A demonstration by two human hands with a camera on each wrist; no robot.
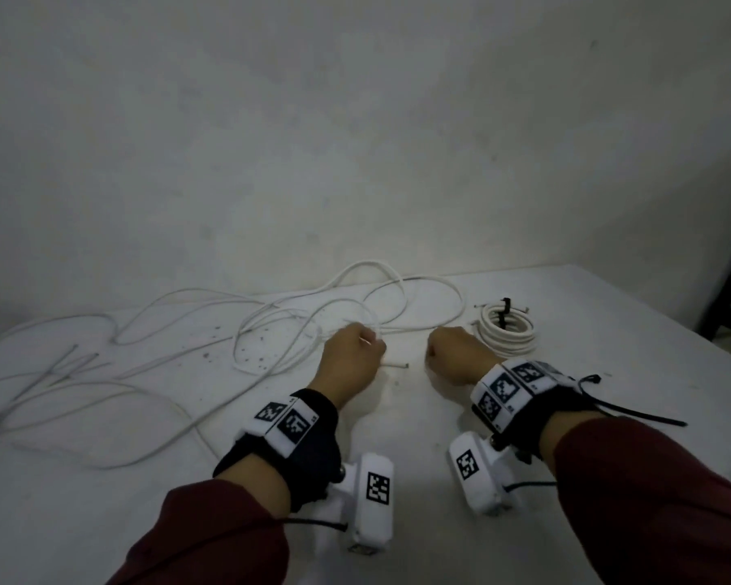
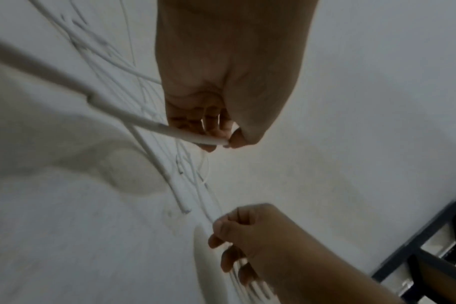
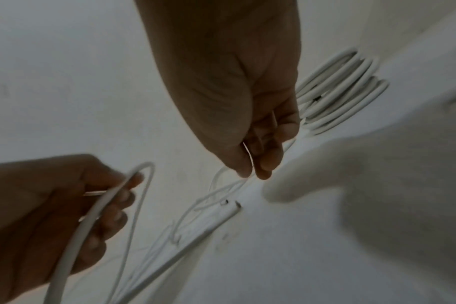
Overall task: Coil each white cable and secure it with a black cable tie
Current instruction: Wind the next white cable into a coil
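Head view: left hand (image 1: 351, 352) fingers grip the loose white cable (image 1: 271, 318) near its end; its slack sprawls toward ten o'clock on the worktop (image 1: 397, 415). Right hand (image 1: 454, 352) pinches a thinner strand, nearer the tied coil (image 1: 507, 329) at two o'clock.

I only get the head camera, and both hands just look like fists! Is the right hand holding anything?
Observer: Yes. The right wrist view shows the right hand pinching a thin-looking white strand between thumb and fingertip.
Operator: What's inside the left grip?
Observer: The left wrist view shows the left hand pinching a thicker white cable right at its cut end, between the thumb and the curled fingers.
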